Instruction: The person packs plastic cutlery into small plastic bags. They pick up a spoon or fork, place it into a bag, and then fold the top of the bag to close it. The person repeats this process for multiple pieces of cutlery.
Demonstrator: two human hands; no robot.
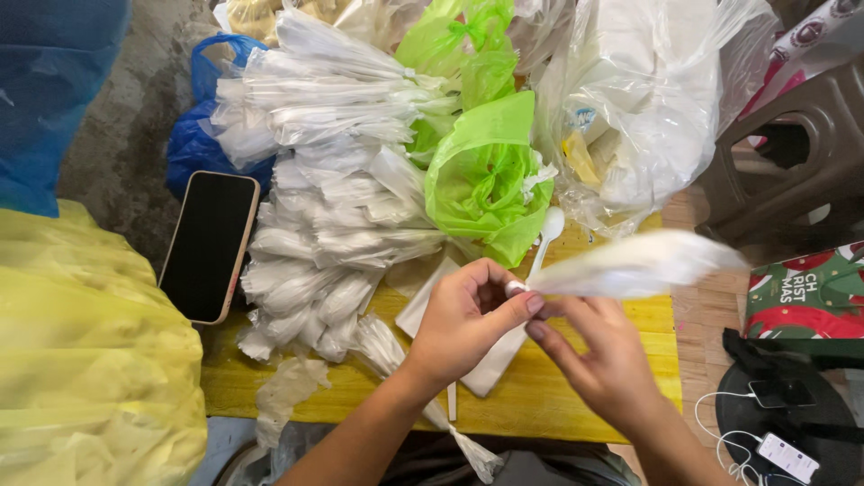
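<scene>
Your left hand (463,315) and right hand (605,360) meet over the middle of the yellow desk (558,396). Left fingers (522,306) pinch closed on the near end of a clear plastic sleeve (634,265); right fingers curl beneath it, grip unclear. The sleeve is blurred, pointing toward the desk's right edge. Wrapped spoon bundles (315,261) heap toward the far-left corner, beside a green bag (481,180). A phone (209,245) overhangs the left edge.

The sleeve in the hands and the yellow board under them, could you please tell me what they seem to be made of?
Sleeve: thin clear plastic film, it seems; glossy, translucent, blurred here. Both the left hand and right hand pinch its end. Board: probably painted wood; matte yellow with faint grain lines.
</scene>
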